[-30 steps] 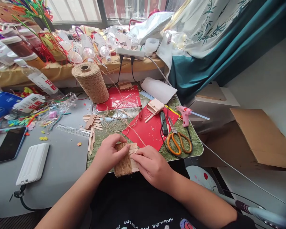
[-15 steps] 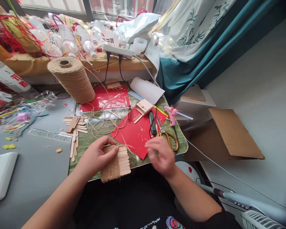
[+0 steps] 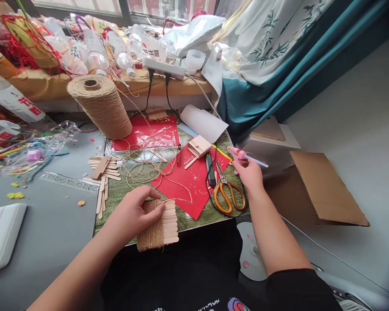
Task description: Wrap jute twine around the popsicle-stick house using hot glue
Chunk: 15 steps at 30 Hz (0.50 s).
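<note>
Two risks: the left hand (image 3: 141,211), pinching the flat tan twine-wrapped wooden-stick panel (image 3: 156,231) at the green table (image 3: 117,199) edge, could slip, loosening turns; the right hand (image 3: 250,175), curled at the pink plastic glue gun (image 3: 236,153) (closure unclear), could snag the black cord (image 3: 231,216) around orange-handled steel scissors (image 3: 224,182).

- Decent daylight, seems to come mostly from the window (image 3: 173,7) way beyond the left fingers (image 3: 154,212); panes look kinda washed out.
- Streaky glare on the clear plastic (image 3: 158,134) ahead of those fingers, plus a pale sheen on the table (image 3: 118,194) nearby.
- Black shirt (image 3: 181,276) below the fingers is so dark most detail's gone.
- Curtain (image 3: 266,95) past the right fingers (image 3: 241,168) has shadowy folds, top corner's nearly black.
- Wide-lens stretch at the edges, but the twine-wrapped sticks (image 3: 151,238) under the left fingers look sharp.
</note>
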{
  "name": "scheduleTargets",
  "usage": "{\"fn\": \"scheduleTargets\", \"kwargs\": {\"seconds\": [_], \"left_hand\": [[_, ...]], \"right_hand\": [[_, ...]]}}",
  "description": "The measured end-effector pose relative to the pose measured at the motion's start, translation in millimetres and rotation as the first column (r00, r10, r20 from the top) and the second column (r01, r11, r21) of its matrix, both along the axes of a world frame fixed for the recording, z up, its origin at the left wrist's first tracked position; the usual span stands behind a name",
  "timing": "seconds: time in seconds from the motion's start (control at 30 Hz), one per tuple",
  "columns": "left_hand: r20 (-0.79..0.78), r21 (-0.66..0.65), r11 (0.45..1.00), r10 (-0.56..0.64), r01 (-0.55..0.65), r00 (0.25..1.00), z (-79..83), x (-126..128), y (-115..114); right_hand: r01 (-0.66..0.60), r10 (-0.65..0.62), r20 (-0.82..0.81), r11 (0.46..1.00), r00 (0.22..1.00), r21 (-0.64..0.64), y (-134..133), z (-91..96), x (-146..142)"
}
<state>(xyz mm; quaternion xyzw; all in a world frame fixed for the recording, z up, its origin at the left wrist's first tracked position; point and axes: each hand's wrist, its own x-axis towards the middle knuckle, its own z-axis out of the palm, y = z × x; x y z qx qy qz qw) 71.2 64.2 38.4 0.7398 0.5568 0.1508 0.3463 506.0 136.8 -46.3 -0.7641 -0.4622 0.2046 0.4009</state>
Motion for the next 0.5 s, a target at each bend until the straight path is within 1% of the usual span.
{"fn": "scheduleTargets", "kwargs": {"seconds": [0.1,0.17,0.23,0.3,0.33,0.37,0.4,0.43,0.47,0.5], "left_hand": [[-0.017,0.060,0.998,-0.016,0.017,1.000,2.5,1.4,-0.6],[-0.024,0.085,0.996,-0.019,0.021,1.000,3.2,1.9,-0.5],[-0.016,0.102,0.994,-0.028,0.030,0.999,3.8,2.0,0.2],[0.003,0.113,0.992,-0.051,0.050,0.999,4.2,1.7,1.2],[0.012,0.116,0.991,-0.064,0.062,0.998,4.3,1.5,1.8],[0.018,0.116,0.991,-0.072,0.070,0.997,4.3,1.3,2.2],[0.022,0.112,0.991,-0.077,0.074,0.997,4.2,1.0,2.6],[0.024,0.106,0.992,-0.079,0.076,0.997,4.0,0.7,2.8],[0.024,0.097,0.992,-0.079,0.076,0.997,3.6,0.3,2.9],[0.026,0.089,0.993,-0.079,0.077,0.997,3.3,-0.1,2.9]], "right_hand": [[-0.030,0.030,0.001,0.999,1.000,-0.040,3.0,7.4,-6.7],[-0.013,0.013,-0.005,1.000,1.000,-0.010,-1.2,14.0,-12.5],[0.053,-0.050,-0.045,0.995,0.998,0.082,-8.5,22.7,-19.3],[0.146,-0.117,-0.150,0.968,0.982,0.203,-17.6,34.0,-28.4],[0.173,-0.118,-0.221,0.953,0.968,0.248,-22.7,40.6,-34.5],[0.169,-0.086,-0.292,0.947,0.953,0.274,-28.0,47.7,-41.7],[0.129,-0.022,-0.354,0.951,0.935,0.282,-33.5,55.3,-50.1],[0.050,0.067,-0.401,0.961,0.914,0.274,-38.8,62.8,-59.7],[-0.057,0.166,-0.434,0.965,0.886,0.255,-43.9,70.0,-70.1],[-0.183,0.269,-0.455,0.957,0.849,0.224,-48.3,76.3,-81.2]]}}
